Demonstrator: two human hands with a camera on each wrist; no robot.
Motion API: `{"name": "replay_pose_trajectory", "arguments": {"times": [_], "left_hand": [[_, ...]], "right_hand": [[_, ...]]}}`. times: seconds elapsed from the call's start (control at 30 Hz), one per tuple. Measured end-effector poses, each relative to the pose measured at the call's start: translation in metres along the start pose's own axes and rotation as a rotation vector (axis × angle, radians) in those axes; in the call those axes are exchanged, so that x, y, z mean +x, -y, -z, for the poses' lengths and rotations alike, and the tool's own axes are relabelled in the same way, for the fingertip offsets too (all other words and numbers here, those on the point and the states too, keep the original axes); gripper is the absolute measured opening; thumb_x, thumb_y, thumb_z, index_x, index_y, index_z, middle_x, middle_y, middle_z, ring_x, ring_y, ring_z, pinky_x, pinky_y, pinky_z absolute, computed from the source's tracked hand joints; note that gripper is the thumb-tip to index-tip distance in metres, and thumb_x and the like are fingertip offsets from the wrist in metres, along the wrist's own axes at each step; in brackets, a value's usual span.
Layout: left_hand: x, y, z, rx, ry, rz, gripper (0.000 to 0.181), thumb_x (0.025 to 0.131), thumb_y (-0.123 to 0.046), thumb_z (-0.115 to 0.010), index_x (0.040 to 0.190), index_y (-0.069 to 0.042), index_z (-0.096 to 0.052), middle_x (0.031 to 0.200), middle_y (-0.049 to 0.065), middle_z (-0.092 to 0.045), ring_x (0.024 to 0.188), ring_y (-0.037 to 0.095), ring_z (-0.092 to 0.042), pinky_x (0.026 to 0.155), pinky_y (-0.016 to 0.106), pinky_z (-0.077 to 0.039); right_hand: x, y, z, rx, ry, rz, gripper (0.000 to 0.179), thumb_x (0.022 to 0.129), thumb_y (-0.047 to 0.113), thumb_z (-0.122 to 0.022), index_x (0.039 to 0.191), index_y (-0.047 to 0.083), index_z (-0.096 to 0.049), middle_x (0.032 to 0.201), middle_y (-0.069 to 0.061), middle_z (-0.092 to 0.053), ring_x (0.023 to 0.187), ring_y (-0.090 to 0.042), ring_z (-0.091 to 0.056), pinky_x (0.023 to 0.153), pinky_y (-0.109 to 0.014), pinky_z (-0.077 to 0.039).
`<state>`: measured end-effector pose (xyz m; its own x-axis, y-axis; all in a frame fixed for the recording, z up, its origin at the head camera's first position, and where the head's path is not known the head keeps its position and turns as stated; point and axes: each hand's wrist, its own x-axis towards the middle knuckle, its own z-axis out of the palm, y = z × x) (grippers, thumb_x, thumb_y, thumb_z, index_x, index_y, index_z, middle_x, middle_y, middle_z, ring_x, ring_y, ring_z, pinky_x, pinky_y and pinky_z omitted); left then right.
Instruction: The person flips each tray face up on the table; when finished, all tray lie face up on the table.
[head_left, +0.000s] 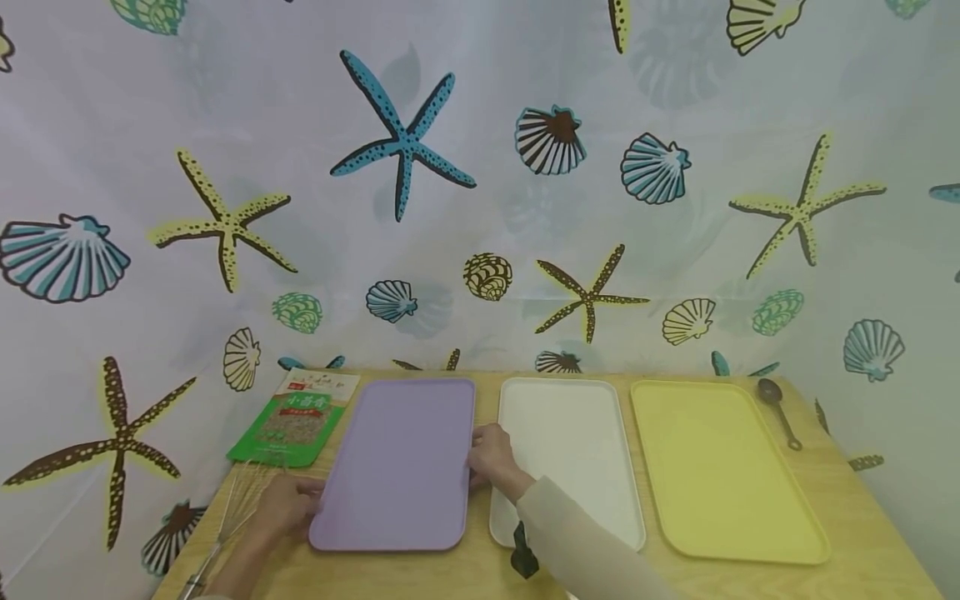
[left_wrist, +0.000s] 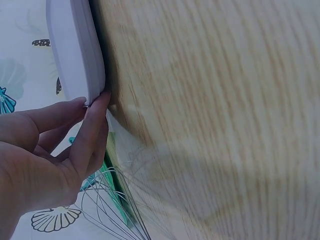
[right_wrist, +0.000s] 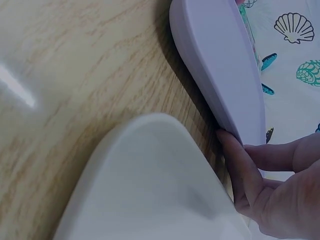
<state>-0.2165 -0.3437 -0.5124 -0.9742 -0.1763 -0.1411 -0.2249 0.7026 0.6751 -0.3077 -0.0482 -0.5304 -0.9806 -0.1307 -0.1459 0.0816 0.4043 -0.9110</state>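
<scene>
Both hands pinch a purple rectangular tray [head_left: 401, 462] by its long sides. At its left side, the left hand [head_left: 283, 502] grips the rim; in the left wrist view, that hand's thumb and fingers [left_wrist: 90, 132] close on the tray's edge. The right hand [head_left: 495, 458] holds the opposite side, its wrist over the white tray [head_left: 573, 450]. In the right wrist view, thumb and fingers of the right hand [right_wrist: 285, 200] pinch the purple rim close over the wooden table [right_wrist: 90, 75]. Near the left hand lies a metal whisk [head_left: 221, 542].
A green and white seasoning packet [head_left: 300, 421] lies back left, beyond the whisk. To the right sits a yellow tray [head_left: 723, 467], with a dark spoon [head_left: 780, 412] beside it. A shell-and-starfish patterned curtain [head_left: 480, 208] hangs behind the table.
</scene>
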Motion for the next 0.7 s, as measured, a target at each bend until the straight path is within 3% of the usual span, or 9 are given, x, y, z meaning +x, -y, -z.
{"name": "replay_pose_trajectory", "arguments": {"times": [0.13, 0.33, 0.53, 0.7], "left_hand": [[0.0007, 0.001, -0.0002, 0.0, 0.006, 0.013, 0.034, 0.073, 0.005, -0.066, 0.106, 0.014, -0.066, 0.091, 0.023, -0.07, 0.08, 0.027, -0.064, 0.063, 0.03, -0.053], [0.0027, 0.0043, -0.0011, 0.012, 0.002, 0.02, 0.035, 0.071, 0.004, -0.065, 0.105, 0.013, -0.067, 0.09, 0.023, -0.07, 0.079, 0.028, -0.064, 0.066, 0.034, -0.053], [0.0041, 0.0039, -0.0005, 0.047, 0.0, -0.004, 0.034, 0.071, 0.003, -0.065, 0.103, 0.013, -0.068, 0.098, 0.028, -0.068, 0.092, 0.04, -0.064, 0.08, 0.048, -0.052], [0.0031, 0.0003, 0.0008, 0.082, 0.007, -0.009, 0.034, 0.07, 0.002, -0.065, 0.103, 0.013, -0.068, 0.092, 0.025, -0.07, 0.08, 0.031, -0.065, 0.073, 0.043, -0.053]], "right_hand": [[-0.001, 0.0024, 0.0002, -0.037, -0.009, -0.013, 0.049, 0.068, -0.02, -0.06, 0.117, -0.013, -0.061, 0.092, -0.027, -0.064, 0.055, -0.027, -0.067, 0.043, -0.027, -0.054], [-0.0006, 0.0024, 0.0004, -0.054, 0.021, -0.032, 0.05, 0.07, -0.019, -0.059, 0.119, -0.011, -0.061, 0.075, -0.018, -0.063, 0.055, -0.024, -0.066, 0.045, -0.026, -0.055], [-0.0007, 0.0022, -0.0001, -0.091, 0.024, -0.007, 0.047, 0.071, -0.018, -0.058, 0.117, -0.011, -0.063, 0.083, -0.02, -0.066, 0.055, -0.022, -0.066, 0.046, -0.026, -0.055], [0.0011, -0.0002, -0.0023, -0.093, 0.028, -0.016, 0.047, 0.072, -0.018, -0.056, 0.118, -0.011, -0.062, 0.07, -0.014, -0.061, 0.052, -0.022, -0.065, 0.044, -0.027, -0.055]]}}
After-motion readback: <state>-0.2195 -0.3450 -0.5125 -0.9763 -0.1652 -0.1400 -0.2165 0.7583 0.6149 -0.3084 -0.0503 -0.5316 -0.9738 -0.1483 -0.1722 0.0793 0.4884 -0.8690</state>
